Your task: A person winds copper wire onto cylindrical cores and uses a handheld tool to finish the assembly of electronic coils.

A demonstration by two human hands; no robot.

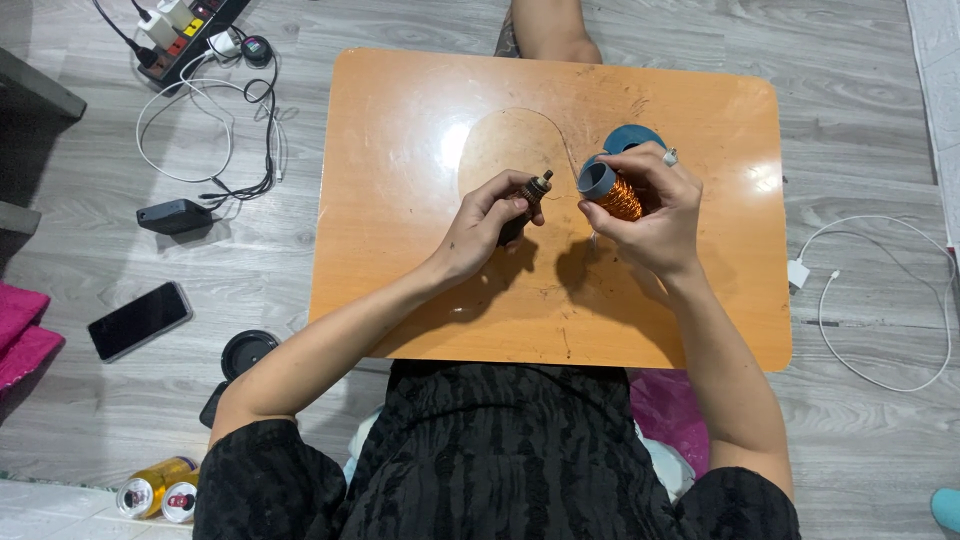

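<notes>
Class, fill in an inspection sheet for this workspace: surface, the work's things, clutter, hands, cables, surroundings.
Surface: low orange table, scratched and glossy.
Work's things: copper wire spool with grey flanges; small dark motor part; a thin wire loops across the table.
Clutter: phone, two cans, round black lid on the floor.
Hands: left hand grips the motor part; right hand holds the spool.
Cables: power strip with tangled leads; white charger cable.
Surroundings: grey plank floor.
</notes>
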